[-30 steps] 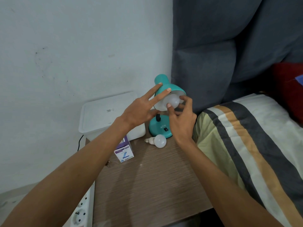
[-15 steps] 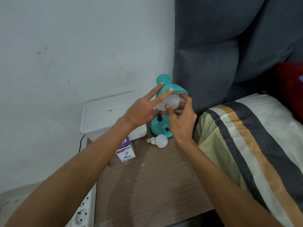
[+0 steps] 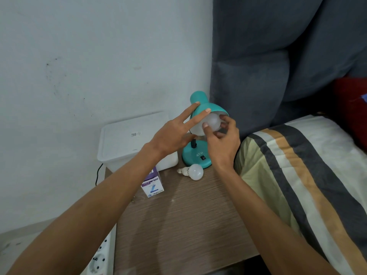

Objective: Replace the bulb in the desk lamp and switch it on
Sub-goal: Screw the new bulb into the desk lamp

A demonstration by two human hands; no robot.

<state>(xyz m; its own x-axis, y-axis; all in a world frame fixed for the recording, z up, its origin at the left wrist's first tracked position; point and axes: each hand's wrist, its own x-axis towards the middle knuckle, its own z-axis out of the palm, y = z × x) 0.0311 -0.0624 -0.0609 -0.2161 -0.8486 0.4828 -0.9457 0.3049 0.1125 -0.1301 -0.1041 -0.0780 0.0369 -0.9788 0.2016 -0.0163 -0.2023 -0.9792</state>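
A teal desk lamp (image 3: 206, 108) stands at the back of a wooden bedside table (image 3: 178, 225), its shade tilted toward me. A white bulb (image 3: 213, 122) sits inside the shade. My right hand (image 3: 222, 143) pinches that bulb with thumb and fingertips. My left hand (image 3: 174, 133) steadies the shade from the left, two straight fingers pressed against its outside. A second white bulb (image 3: 193, 171) lies on its side on the table in front of the lamp's base (image 3: 195, 157), which carries a black switch (image 3: 203, 158).
A small purple and white bulb box (image 3: 153, 186) stands on the table under my left forearm. Behind it sits a white lidded plastic box (image 3: 127, 141). A power strip (image 3: 99, 259) lies left of the table. A striped blanket (image 3: 297, 175) and grey headboard (image 3: 278, 56) fill the right.
My right hand's thumb and fingers have shifted round the bulb inside the shade. My left hand has stayed on the shade. The loose bulb and the box have not moved.
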